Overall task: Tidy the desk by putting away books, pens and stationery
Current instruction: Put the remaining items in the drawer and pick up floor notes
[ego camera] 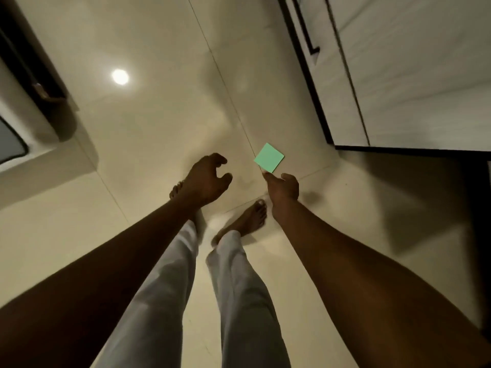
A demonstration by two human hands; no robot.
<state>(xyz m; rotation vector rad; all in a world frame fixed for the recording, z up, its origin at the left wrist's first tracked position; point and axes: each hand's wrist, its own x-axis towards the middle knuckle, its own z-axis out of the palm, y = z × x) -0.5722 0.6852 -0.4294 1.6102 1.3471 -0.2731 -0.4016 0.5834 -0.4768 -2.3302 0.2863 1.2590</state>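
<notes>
Green sticky note [269,158]: a small pale-green square held out above the floor, just beyond my right foot [249,219]. It is the only one of the task's things in view, and I cannot tell whether it is one sheet or a pad.
Right hand [284,188]: thumb and forefinger pinch the note's near corner, with the other fingers tucked under. It has hold of nothing else.
Left hand [206,181]: out in front, fingers loosely curled like a claw, holding nothing.
Step in hand (judged): carrying the note to its place. No counter, drawer or shelf for it shows from this angle.
Doing it well: a corner pinch lets the square swing, so I would slide my thumb further onto its face, or bring my free left hand beneath it, before moving. I would keep it flat and set it down squarely rather than drop it.
Risk: the note could slip from so slight a grip, and on glossy tile it would likely skid away.
Floor [159,123]: large cream tiles, polished, with thin joints running diagonally. A round lamp reflection [120,77] glares from the left tile.
Right of room: a white cupboard [411,75] with dark edging and a long black handle [305,30].
Left of room: dark-edged furniture [39,83], blurred, so I cannot tell what it is.
</notes>
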